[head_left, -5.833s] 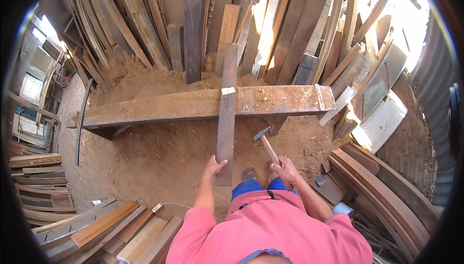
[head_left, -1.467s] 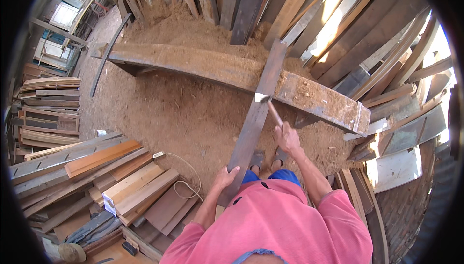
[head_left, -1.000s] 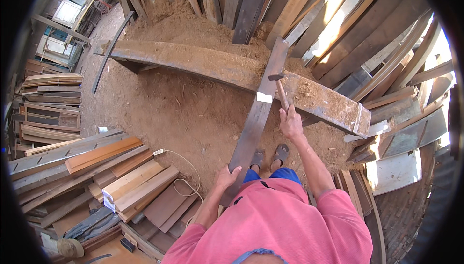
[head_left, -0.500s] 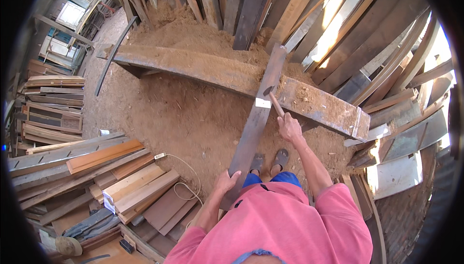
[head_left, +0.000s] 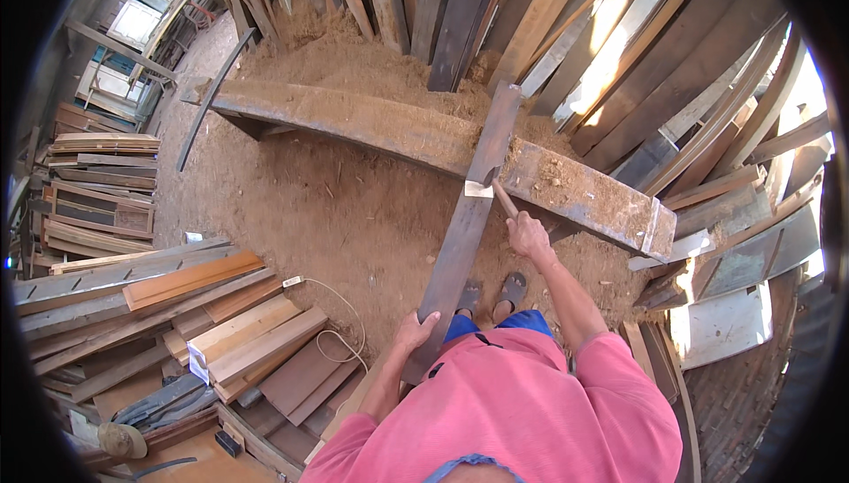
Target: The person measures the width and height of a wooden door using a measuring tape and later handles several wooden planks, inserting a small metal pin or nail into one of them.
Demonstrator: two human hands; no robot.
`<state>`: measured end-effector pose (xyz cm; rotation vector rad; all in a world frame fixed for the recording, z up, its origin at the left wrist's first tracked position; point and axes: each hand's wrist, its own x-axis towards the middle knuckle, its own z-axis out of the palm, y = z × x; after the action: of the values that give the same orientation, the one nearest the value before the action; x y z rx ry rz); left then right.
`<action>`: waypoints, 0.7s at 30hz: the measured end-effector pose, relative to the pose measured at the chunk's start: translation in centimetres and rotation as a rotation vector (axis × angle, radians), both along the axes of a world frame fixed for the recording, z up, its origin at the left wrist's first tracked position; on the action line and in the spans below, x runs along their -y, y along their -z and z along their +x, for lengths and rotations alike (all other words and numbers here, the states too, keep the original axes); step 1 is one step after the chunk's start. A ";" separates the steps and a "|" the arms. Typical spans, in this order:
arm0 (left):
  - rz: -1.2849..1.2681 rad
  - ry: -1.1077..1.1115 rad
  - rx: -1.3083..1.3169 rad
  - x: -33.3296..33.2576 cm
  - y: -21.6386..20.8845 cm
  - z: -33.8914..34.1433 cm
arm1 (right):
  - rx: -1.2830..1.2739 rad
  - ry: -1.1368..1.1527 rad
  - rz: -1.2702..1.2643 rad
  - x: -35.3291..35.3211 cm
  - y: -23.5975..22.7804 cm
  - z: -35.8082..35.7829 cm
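My left hand [head_left: 414, 333] grips the near end of a long dark plank [head_left: 458, 249], with the thumb over its face. The plank slants away from me, and its far part rests across a heavy wooden beam [head_left: 354, 117]. A pale patch [head_left: 478, 189] shows on the plank just before the beam. My right hand [head_left: 529, 235] is wrapped round the light wooden handle of a hatchet-like tool [head_left: 505, 200]. Its dark head is at the plank beside the pale patch; the exact shape of the head is hard to make out.
Sawdust covers the beam and the ground [head_left: 301, 187]. Many boards [head_left: 619, 76] lean upright at the back and right. Stacked planks [head_left: 256, 341] lie at left, with a white power cord [head_left: 354, 306] near them. A curved dark strip [head_left: 205, 111] leans over the beam's left end.
My right hand has moved slightly, bringing the tool's head down and nearer, against the plank by the pale patch. My left hand keeps its hold.
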<state>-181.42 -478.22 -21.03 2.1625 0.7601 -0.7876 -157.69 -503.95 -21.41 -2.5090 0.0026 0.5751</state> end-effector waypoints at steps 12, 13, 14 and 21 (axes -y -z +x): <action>-0.044 -0.030 -0.030 0.3 0.2 -0.5 | 0.044 0.065 0.090 0.1 -0.9 -0.9; -0.031 -0.033 -0.029 0.2 0.6 -1.0 | 0.033 0.040 0.071 -0.1 -0.6 -1.1; -0.017 -0.024 -0.022 0.5 -0.2 -0.3 | 0.028 0.026 0.053 -0.1 -0.2 -1.0; -0.002 -0.012 -0.063 0.5 -1.1 0.2 | 0.049 -0.011 0.047 -1.0 -0.8 -0.9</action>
<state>-181.21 -478.75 -19.91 2.1379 0.8033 -0.8530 -158.55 -502.99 -20.63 -2.4778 -0.0424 0.5122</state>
